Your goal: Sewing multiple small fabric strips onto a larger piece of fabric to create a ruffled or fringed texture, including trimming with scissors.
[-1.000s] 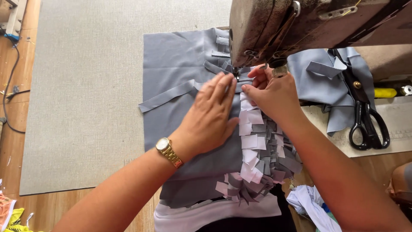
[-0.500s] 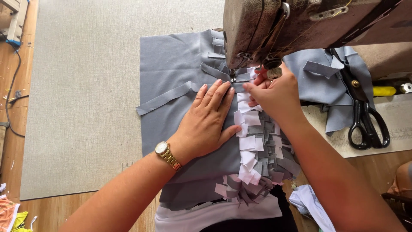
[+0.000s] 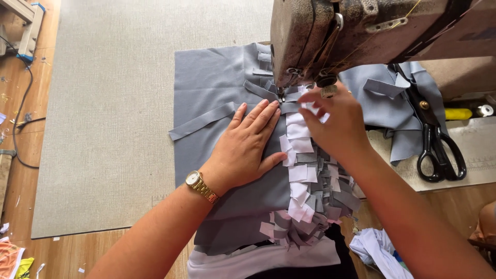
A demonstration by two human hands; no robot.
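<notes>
Sewing workshop: worn industrial sewing machine, black shears, grey fabric pcs w/ scraps on table.

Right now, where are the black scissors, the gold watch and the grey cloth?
black metal scissors [image 3: 436, 150]: head view, handle loops.
gold wristwatch [image 3: 194, 179]: head view, dial.
grey cloth sheet [image 3: 206, 85]: head view, flat upper left part.

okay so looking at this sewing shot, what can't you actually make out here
Head view only:
- Needle and presser foot: hidden behind the sewing machine head and the right hand.
- Grey fabric under the left hand: covered by the palm.
- Right fingertips: motion-blurred, grip unclear.
- Scissors: blades partly under the machine.
- Watch dial: too small.
</notes>
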